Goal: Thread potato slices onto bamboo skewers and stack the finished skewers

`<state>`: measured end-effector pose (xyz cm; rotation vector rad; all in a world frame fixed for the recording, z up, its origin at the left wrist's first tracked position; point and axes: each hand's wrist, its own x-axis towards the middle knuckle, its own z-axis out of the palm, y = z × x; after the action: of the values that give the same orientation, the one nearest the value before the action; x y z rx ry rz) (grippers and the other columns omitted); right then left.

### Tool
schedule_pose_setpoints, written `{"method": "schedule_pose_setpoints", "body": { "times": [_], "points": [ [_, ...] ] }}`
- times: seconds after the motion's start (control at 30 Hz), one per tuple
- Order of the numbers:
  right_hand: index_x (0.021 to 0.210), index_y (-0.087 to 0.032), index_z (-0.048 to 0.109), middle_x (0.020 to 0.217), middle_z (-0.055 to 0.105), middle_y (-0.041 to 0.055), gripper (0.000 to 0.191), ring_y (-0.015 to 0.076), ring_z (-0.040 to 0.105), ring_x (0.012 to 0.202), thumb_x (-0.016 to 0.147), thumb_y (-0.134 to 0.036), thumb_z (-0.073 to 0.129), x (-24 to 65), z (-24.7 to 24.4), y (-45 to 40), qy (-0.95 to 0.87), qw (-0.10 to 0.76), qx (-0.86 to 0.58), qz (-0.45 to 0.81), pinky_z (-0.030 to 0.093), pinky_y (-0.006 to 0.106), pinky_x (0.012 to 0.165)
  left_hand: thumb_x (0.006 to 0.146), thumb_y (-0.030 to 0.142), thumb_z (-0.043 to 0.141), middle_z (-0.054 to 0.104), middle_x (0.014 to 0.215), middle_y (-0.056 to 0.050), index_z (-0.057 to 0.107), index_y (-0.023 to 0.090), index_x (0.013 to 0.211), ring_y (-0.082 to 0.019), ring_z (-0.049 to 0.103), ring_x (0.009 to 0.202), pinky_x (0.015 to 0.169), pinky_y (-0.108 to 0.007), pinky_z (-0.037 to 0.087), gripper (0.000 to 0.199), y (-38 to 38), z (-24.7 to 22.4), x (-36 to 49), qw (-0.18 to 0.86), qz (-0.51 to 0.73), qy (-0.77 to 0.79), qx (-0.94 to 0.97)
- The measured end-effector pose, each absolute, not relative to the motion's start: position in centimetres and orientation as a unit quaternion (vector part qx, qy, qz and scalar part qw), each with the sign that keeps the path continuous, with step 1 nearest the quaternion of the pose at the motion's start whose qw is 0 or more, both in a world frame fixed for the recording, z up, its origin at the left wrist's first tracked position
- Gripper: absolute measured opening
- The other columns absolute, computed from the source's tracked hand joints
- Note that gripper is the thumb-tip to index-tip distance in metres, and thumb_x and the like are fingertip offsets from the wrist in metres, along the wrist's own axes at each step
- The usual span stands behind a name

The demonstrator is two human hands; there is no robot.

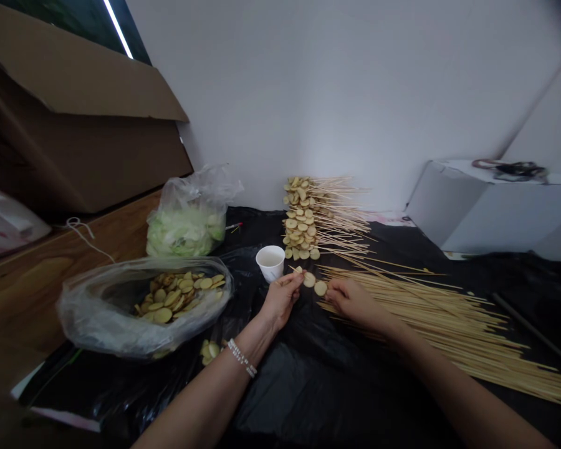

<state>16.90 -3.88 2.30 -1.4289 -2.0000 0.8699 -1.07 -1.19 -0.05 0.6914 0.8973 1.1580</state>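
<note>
My left hand [280,302], with a beaded bracelet on its wrist, pinches a thin potato slice at the pointed end of a wooden skewer. My right hand [351,302] is closed around the skewer farther along. Between the hands, two pale round potato slices [320,288] are threaded on it. Just behind my left hand stands a white paper cup [270,260]. To the left, an open plastic bag [93,324] holds many potato slices [166,299]. Loose bare skewers [444,324] lie beside and under my right forearm.
Filled potato skewers [301,227] are stacked at the back, sticks pointing right. A tied bag of pale green vegetable pieces [187,227] stands back left, near a cardboard box [88,149]. A white box [505,206] is at right. Black plastic sheeting [303,386] covers the work surface.
</note>
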Motion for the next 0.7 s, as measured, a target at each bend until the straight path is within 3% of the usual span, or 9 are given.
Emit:
{"method": "schedule_pose_setpoints", "body": {
  "times": [0.23, 0.4, 0.5, 0.63, 0.7],
  "points": [
    [0.059, -0.020, 0.043, 0.054, 0.042, -0.0044, 0.027, 0.0104, 0.038, 0.052, 0.082, -0.033, 0.046, 16.9, 2.1, -3.7, -0.676, 0.322, -0.515, 0.418, 0.029, 0.024, 0.051, 0.066, 0.026, 0.078, 0.059, 0.071, -0.001, 0.069, 0.012, 0.077, -0.002, 0.046, 0.053, 0.046, -0.012, 0.035, 0.020, -1.4, 0.8, -0.8, 0.754, 0.497, 0.348, 0.251],
    [0.074, -0.018, 0.053, 0.053, 0.045, -0.0055, 0.025, 0.0082, 0.034, 0.045, 0.081, -0.043, 0.050, 16.9, 2.2, -3.6, -0.603, 0.373, -0.499, 0.499, 0.024, 0.023, 0.045, 0.084, 0.034, 0.056, 0.063, 0.086, -0.011, 0.064, 0.009, 0.100, -0.012, 0.060, 0.072, 0.063, -0.020, 0.050, 0.031, -1.5, 2.3, -1.4, 0.849, 0.430, 0.264, 0.157],
    [0.080, -0.017, 0.056, 0.054, 0.046, -0.0054, 0.030, 0.0073, 0.033, 0.044, 0.079, -0.047, 0.053, 16.8, 2.4, -3.6, -0.587, 0.382, -0.497, 0.513, 0.021, 0.023, 0.044, 0.077, 0.018, 0.053, 0.064, 0.096, -0.014, 0.058, 0.008, 0.109, -0.018, 0.062, 0.092, 0.078, -0.028, 0.052, 0.033, -1.6, 2.3, -1.7, 0.864, 0.426, 0.228, 0.142],
    [0.082, -0.017, 0.056, 0.055, 0.047, -0.0051, 0.036, 0.0065, 0.033, 0.044, 0.076, -0.052, 0.057, 16.8, 2.7, -3.7, -0.588, 0.375, -0.501, 0.513, 0.020, 0.022, 0.043, 0.055, -0.005, 0.044, 0.063, 0.110, -0.015, 0.052, 0.008, 0.117, -0.020, 0.058, 0.110, 0.094, -0.031, 0.047, 0.064, -1.6, 1.7, -1.6, 0.862, 0.425, 0.211, 0.179],
    [0.083, -0.017, 0.056, 0.056, 0.047, -0.0048, 0.036, 0.0065, 0.033, 0.044, 0.076, -0.052, 0.057, 16.8, 2.7, -3.8, -0.593, 0.374, -0.500, 0.509, 0.021, 0.022, 0.043, 0.051, -0.009, 0.041, 0.062, 0.115, -0.014, 0.051, 0.009, 0.119, -0.020, 0.055, 0.115, 0.099, -0.032, 0.044, 0.071, -1.6, 1.5, -1.4, 0.855, 0.428, 0.209, 0.206]
  ]
}}
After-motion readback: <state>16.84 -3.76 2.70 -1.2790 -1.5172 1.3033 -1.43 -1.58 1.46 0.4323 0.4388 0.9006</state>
